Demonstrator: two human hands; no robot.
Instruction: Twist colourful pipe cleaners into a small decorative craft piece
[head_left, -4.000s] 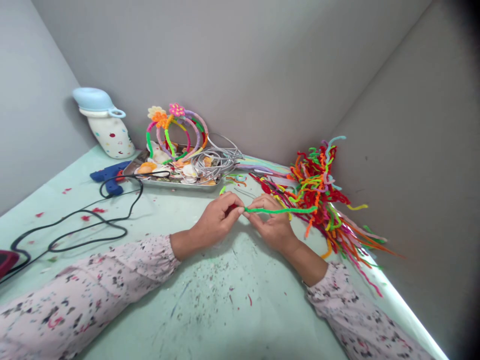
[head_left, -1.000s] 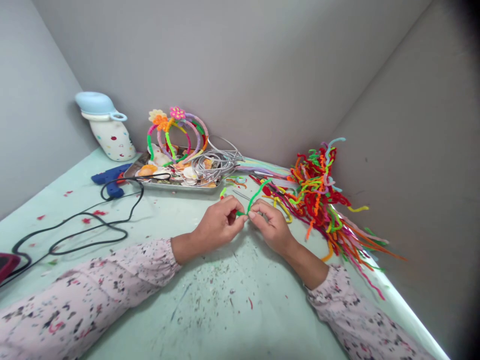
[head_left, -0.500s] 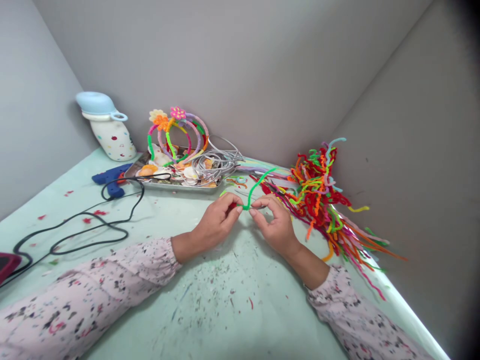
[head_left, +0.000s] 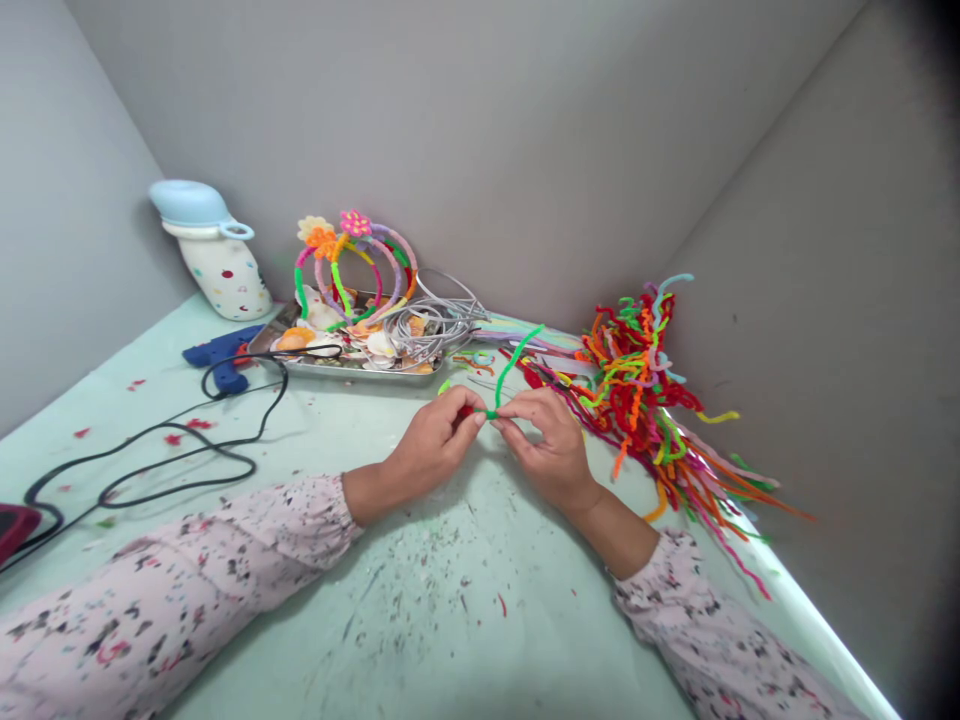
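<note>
Pale green table (head_left: 480,650) lies underneath. Left hand (head_left: 431,440) and right hand (head_left: 555,450) face inward, fingertips pinched closed on a green pipe cleaner (head_left: 508,371).

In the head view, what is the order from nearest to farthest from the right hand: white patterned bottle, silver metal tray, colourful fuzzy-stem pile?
From the right hand:
1. Colourful fuzzy-stem pile, to its right.
2. Silver metal tray, ahead, to its left.
3. White patterned bottle, farther left and back.
</note>
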